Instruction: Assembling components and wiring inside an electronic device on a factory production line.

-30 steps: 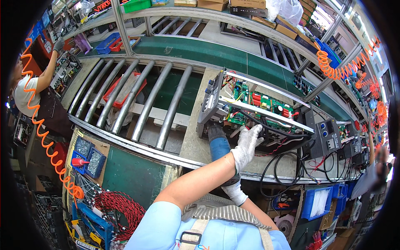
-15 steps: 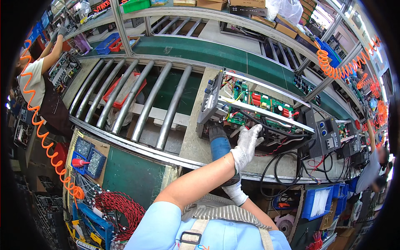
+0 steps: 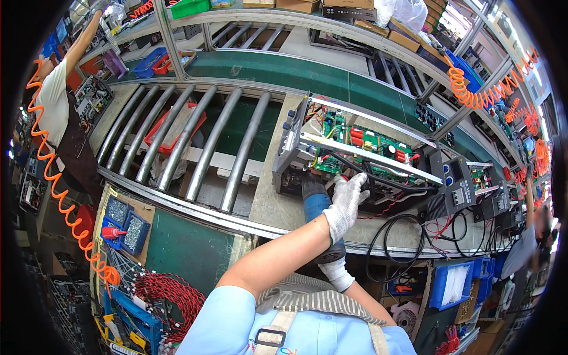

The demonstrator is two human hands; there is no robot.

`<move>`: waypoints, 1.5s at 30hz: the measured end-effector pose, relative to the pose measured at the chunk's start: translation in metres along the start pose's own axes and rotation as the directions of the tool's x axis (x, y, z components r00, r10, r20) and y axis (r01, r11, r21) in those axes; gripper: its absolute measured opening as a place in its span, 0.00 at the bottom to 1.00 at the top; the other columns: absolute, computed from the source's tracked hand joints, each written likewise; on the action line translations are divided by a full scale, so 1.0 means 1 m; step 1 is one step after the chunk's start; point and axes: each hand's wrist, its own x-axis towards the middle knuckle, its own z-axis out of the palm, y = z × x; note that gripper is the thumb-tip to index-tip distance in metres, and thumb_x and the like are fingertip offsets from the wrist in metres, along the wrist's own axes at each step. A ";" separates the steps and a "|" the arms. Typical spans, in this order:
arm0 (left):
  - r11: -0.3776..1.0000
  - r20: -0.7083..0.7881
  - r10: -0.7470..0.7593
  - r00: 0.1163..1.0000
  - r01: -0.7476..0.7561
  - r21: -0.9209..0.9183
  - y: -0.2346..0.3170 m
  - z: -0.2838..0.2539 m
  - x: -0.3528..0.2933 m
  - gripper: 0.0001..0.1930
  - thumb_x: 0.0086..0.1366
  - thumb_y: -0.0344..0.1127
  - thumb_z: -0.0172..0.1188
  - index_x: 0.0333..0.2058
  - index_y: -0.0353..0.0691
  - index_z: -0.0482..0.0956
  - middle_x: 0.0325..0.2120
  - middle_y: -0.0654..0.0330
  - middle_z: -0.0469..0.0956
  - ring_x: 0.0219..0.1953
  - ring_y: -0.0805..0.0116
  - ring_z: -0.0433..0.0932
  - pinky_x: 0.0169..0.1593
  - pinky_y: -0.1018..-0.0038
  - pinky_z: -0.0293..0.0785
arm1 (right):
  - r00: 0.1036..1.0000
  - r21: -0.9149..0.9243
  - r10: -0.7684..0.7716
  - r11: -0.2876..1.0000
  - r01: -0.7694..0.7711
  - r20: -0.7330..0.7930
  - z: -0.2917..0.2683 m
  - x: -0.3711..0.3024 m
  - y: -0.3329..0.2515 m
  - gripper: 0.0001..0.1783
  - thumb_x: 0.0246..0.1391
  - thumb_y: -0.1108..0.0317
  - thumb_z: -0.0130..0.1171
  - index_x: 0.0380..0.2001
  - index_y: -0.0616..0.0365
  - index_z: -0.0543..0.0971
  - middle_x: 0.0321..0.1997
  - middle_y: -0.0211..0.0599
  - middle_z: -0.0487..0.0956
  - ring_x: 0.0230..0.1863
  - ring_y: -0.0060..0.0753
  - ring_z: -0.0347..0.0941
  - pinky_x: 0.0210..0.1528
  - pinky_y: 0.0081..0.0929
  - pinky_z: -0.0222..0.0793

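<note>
- Steel roller conveyor (image 3: 215, 144) over at 9 o'clock from the unit
- Grey electronics unit (image 3: 367, 156), innards showing, roughly 2 o'clock from frame centre
- Blue-and-black power tool (image 3: 318, 205) at the unit's 7 o'clock, nose right by its casing
- Gloved left hand (image 3: 345, 204), unit's 6 o'clock, fingers part-curled, can't tell if gripping
- Gloved right hand (image 3: 337, 275), tool's 5 o'clock, fingers hidden, can't tell its grip

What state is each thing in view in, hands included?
Chassis unit: open-topped, circuit board exposed
Power tool: nose toward unit; whether running, unclear
Left hand: gloved, at unit's near side, grip unclear
Right hand: gloved, by tool's base, grip partly hidden
Blue bins: filled with small metal parts
Orange hose: coiled
Red-black wires: heaped
</note>
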 end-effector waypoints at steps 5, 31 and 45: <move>0.999 0.012 0.022 1.000 -0.021 -0.037 0.003 0.009 0.000 0.20 0.65 0.32 0.56 0.51 0.45 0.57 0.41 0.61 0.76 0.42 0.68 0.78 0.45 0.67 0.76 | 0.998 0.132 0.012 0.991 -0.020 0.061 -0.013 0.004 -0.008 0.37 0.66 0.45 0.27 0.72 0.48 0.41 0.76 0.39 0.45 0.75 0.44 0.43 0.74 0.41 0.42; 0.999 0.020 0.005 1.000 -0.004 -0.046 0.003 0.015 -0.002 0.13 0.67 0.33 0.55 0.46 0.43 0.64 0.40 0.62 0.77 0.40 0.70 0.78 0.45 0.67 0.76 | 0.982 -0.258 -0.061 0.960 0.107 0.181 -0.020 0.002 0.004 0.29 0.67 0.58 0.44 0.67 0.50 0.53 0.69 0.38 0.60 0.70 0.36 0.56 0.69 0.35 0.54; 1.000 0.001 -0.015 1.000 0.015 -0.026 0.003 0.011 0.001 0.12 0.66 0.33 0.56 0.46 0.46 0.66 0.40 0.62 0.76 0.42 0.71 0.77 0.48 0.64 0.76 | 0.985 -0.642 -0.068 0.751 0.157 0.161 -0.019 0.005 0.010 0.28 0.66 0.57 0.45 0.66 0.52 0.56 0.69 0.41 0.62 0.68 0.38 0.60 0.69 0.36 0.56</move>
